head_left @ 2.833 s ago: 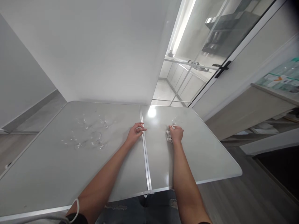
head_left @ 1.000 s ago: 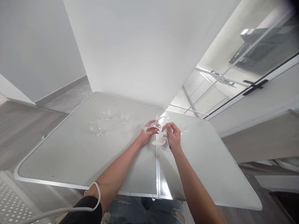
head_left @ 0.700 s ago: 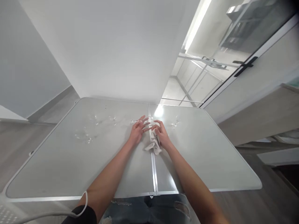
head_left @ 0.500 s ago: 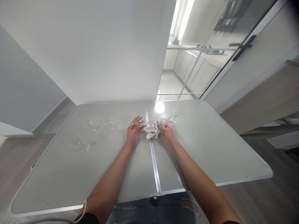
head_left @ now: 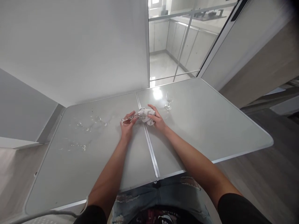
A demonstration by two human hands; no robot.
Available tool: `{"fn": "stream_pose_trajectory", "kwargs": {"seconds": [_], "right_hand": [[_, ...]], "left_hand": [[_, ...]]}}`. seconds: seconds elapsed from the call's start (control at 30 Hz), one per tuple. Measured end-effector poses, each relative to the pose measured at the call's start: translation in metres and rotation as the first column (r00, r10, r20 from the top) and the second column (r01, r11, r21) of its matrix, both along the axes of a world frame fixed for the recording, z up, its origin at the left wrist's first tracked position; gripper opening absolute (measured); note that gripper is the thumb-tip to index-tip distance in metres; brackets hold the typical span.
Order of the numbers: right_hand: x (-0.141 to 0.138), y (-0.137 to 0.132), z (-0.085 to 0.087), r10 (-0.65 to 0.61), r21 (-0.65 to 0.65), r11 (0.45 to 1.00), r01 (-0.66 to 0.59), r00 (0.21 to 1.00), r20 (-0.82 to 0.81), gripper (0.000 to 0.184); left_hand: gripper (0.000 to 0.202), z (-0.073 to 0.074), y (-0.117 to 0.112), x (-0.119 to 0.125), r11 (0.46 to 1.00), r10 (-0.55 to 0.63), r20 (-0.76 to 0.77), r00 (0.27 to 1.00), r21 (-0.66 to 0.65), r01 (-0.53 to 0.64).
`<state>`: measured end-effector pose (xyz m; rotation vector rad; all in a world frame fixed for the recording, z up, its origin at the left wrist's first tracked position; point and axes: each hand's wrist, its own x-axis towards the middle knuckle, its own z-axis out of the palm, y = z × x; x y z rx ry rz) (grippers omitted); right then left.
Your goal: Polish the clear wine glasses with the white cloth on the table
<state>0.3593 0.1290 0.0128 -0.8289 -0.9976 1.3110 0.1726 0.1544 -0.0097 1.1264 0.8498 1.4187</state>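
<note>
My left hand (head_left: 128, 122) is closed around the stem and foot end of a clear stemmed glass (head_left: 140, 115), which lies sideways with its bowl toward the right. In my right hand (head_left: 158, 119) is a bunched white cloth (head_left: 149, 117), pressed to the glass's bowl and partly covering its mouth. Whether some of the cloth is inside the bowl I cannot tell. Another stemmed glass (head_left: 168, 101) stands upright on the table just beyond my right hand.
Several clear glasses (head_left: 85, 127) lie on the left half of the grey folding table (head_left: 198, 130); their outlines are faint. A metal seam (head_left: 151, 149) runs down the table's middle. A white wall (head_left: 105, 62) and a glass door (head_left: 173, 56) stand behind. A pale cable (head_left: 51, 212) hangs at lower left.
The cloth and the glass were apart and now meet, the cloth at the bowl. My right hand moved left toward my left hand. The camera view has shifted and turned.
</note>
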Motion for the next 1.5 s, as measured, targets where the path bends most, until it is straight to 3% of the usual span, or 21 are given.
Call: {"fn": "stream_pose_trajectory", "kwargs": {"seconds": [0.1,0.2,0.33,0.43,0.5,0.6,0.67,0.77,0.87,0.97,1.07,1.17,1.23,1.3,1.4,1.5], "right_hand": [[0.003,-0.002,0.002,0.098,0.022,0.995,-0.097,0.995,-0.023,0.088],[0.002,-0.007,0.005,0.173,0.108,0.977,-0.185,0.979,0.11,0.095],[0.0,-0.008,0.003,0.074,0.297,0.93,-0.218,0.901,0.428,0.093],[-0.004,-0.006,-0.001,0.024,0.397,0.845,-0.357,0.768,0.64,0.076],[-0.009,-0.006,-0.003,-0.001,0.416,0.827,-0.379,0.739,0.674,0.064],[-0.014,-0.009,-0.003,-0.013,0.354,0.918,-0.18,0.877,0.48,0.061],[-0.014,-0.009,-0.002,0.017,0.204,0.977,-0.066,0.971,0.237,0.062],[-0.008,-0.006,-0.002,0.089,-0.006,0.996,-0.089,0.994,-0.057,0.053],[-0.007,-0.004,-0.003,0.082,-0.051,0.995,-0.089,0.988,-0.132,0.053],[-0.011,-0.009,-0.003,0.027,0.025,0.999,-0.027,0.999,-0.017,0.061],[-0.011,-0.015,0.0,-0.023,0.182,0.983,-0.028,0.962,0.271,0.065],[-0.01,-0.019,0.003,-0.008,0.345,0.912,-0.22,0.833,0.553,0.058],[-0.012,-0.02,0.004,0.026,0.367,0.873,-0.321,0.782,0.623,0.05],[-0.014,-0.02,0.004,0.053,0.318,0.908,-0.273,0.829,0.557,0.048],[-0.016,-0.017,0.003,0.063,0.125,0.988,-0.086,0.982,0.18,0.051],[-0.011,-0.01,-0.001,0.095,-0.104,0.987,-0.125,0.963,-0.251,0.048]], "left_hand": [[0.055,0.001,-0.002,0.003,1.0,-0.009,0.032,0.999,-0.027,0.01],[0.047,0.003,-0.004,0.007,0.999,-0.025,0.05,0.998,-0.034,0.027],[0.046,0.005,-0.002,0.009,0.999,-0.022,0.075,0.997,-0.04,0.025],[0.053,0.004,0.001,0.008,0.996,0.051,0.029,0.998,-0.072,-0.048],[0.055,0.003,0.003,0.007,0.992,0.09,0.006,0.996,-0.085,-0.089],[0.048,0.005,0.003,0.007,0.997,0.049,0.034,0.998,-0.054,-0.047],[0.04,0.008,0.001,0.008,1.0,-0.026,0.058,0.998,-0.014,0.027],[0.039,0.013,-0.003,0.01,0.985,-0.172,0.063,0.983,0.034,0.17],[0.047,0.015,-0.004,0.01,0.972,-0.233,0.096,0.968,0.046,0.23],[0.051,0.011,-0.002,0.007,0.984,-0.179,0.133,0.975,0.021,0.178],[0.046,0.004,0.002,0.005,0.995,-0.091,0.097,0.991,-0.024,0.094],[0.043,-0.001,0.005,0.006,0.999,0.013,0.075,0.997,-0.039,-0.01],[0.047,-0.003,0.007,0.007,0.997,0.066,0.074,0.995,-0.049,-0.063],[0.046,-0.003,0.007,0.007,0.995,0.073,0.062,0.995,-0.07,-0.069],[0.039,0.001,0.005,0.006,0.997,0.009,0.036,0.999,-0.072,-0.006],[0.043,0.006,0.002,0.004,0.995,-0.1,0.035,0.994,-0.015,0.1]]}}
